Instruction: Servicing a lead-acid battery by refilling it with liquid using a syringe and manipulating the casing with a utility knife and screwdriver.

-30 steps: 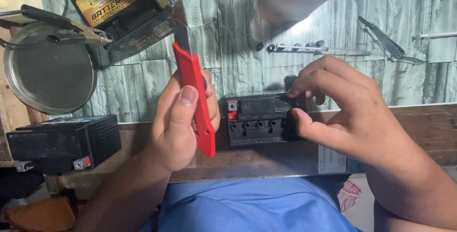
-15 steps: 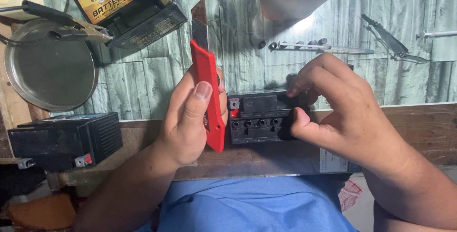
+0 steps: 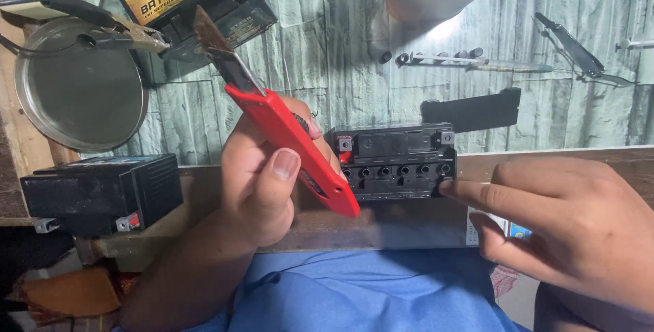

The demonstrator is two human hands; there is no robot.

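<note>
The left hand [image 3: 262, 182] gripped a red knife [image 3: 286, 134], blade out, beside the battery [image 3: 395, 161] on the bench edge. The right hand [image 3: 572, 226], empty, touched its corner; a slip could cut that finger.

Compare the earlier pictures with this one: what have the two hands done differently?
The left hand has tilted the red knife so its blade now points up-left. The right hand has let go of the small battery, now touching only its lower right corner with a fingertip. The battery stayed put on the bench.
</note>
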